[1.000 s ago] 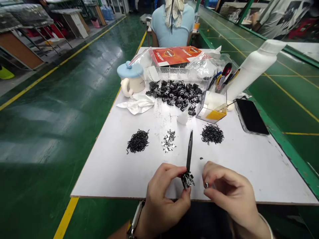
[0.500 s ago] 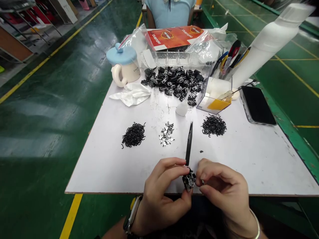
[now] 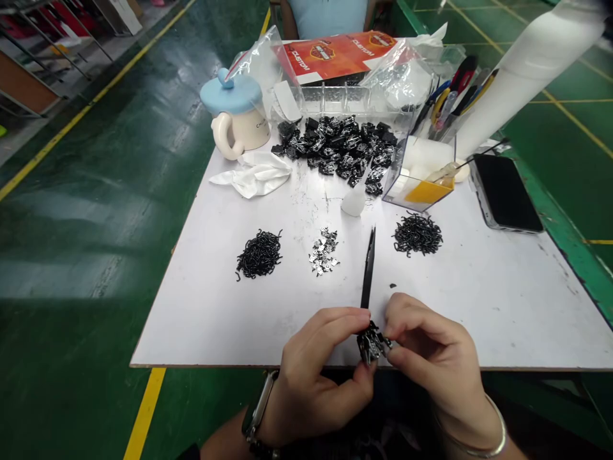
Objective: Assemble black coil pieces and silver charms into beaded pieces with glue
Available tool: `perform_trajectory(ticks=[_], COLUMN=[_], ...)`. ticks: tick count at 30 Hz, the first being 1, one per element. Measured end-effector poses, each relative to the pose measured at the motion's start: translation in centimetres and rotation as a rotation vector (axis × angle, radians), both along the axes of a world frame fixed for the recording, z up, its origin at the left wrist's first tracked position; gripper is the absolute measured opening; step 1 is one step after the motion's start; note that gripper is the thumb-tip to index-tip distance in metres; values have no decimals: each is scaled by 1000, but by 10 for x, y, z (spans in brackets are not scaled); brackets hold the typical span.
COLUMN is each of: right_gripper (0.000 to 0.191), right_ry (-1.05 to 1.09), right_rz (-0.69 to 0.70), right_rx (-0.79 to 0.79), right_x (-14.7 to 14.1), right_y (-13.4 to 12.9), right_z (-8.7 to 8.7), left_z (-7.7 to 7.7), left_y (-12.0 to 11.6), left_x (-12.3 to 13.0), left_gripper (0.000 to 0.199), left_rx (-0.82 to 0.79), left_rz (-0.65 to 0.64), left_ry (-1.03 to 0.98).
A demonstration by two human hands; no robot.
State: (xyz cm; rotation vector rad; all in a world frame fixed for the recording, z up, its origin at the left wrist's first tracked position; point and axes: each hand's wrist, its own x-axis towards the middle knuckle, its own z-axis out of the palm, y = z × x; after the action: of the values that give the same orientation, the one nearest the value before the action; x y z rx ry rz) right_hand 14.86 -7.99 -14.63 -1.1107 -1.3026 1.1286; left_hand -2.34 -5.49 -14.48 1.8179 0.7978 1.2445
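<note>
My left hand (image 3: 325, 377) pinches a small black part with silvery metal inside (image 3: 372, 344) between thumb and fingers, above the table's near edge. At its right side my right hand (image 3: 433, 358) is closed, thumb and forefinger tips pressed together on a small shiny piece (image 3: 389, 344) that is mostly hidden. The piece appears to touch the part; whether it is seated there I cannot tell. Black tweezers (image 3: 368, 271) lie just beyond my left fingertips, points facing away. Farther off are a pile of small silver metal pieces (image 3: 324, 252) and two piles of short black bent pieces (image 3: 259, 254) (image 3: 418, 234).
Many similar black parts (image 3: 340, 150) are heaped at the back, near a white nozzle bottle (image 3: 354, 201). A lidded mug (image 3: 239, 121) and crumpled tissue (image 3: 253, 176) stand left. A clear tool holder (image 3: 416, 185), white bottle (image 3: 531, 70) and phone (image 3: 507, 193) are right. A person (image 3: 328, 19) sits opposite.
My right hand has brought the small piece against the right side of the black part. My left hand keeps its hold. The whole view has shifted slightly.
</note>
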Motion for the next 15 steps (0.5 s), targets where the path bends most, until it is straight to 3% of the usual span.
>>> perform_trajectory(ticks=[10, 15], right_gripper=[12, 16], right_ry=[-57, -120], right_rz=[45, -45], right_rx=[58, 119], right_x=[-1, -4], right_y=[-1, -1], right_z=[-3, -2], left_z=[0, 0], left_y=[1, 1], left_x=[2, 2], left_gripper=[47, 47], left_rx=[18, 27], left_rz=[28, 28], left_ry=[15, 19])
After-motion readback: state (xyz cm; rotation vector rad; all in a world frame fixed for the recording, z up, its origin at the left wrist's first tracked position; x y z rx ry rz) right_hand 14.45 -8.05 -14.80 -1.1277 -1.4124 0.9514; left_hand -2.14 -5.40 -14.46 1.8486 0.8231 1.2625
